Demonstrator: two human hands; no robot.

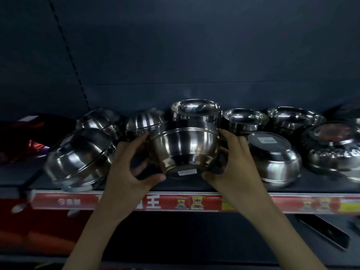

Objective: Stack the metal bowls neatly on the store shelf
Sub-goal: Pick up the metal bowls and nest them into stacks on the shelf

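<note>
Both hands — left hand [131, 167], right hand [231, 167] — curl around a steel bowl [185, 151] at the shelf [243, 187] front, thumbs under its base, likely steadying it before nesting into the stack [195, 112] behind.

A single wide-angle camera, worn on the person's head, gives the only view. It faces straight into the store shelf [311, 184] from slightly above its surface. The red price strip [58, 201] along the shelf's front edge crosses the lower third of the frame. The camera is close: both forearms rise from the bottom edge, and the left hand [126, 168] and right hand [233, 168] grip the bowl [185, 149] just below centre. The dark back panel [194, 45] fills the upper half. At upper left the perforated upright [65, 45] leans, bent by the lens.
</note>
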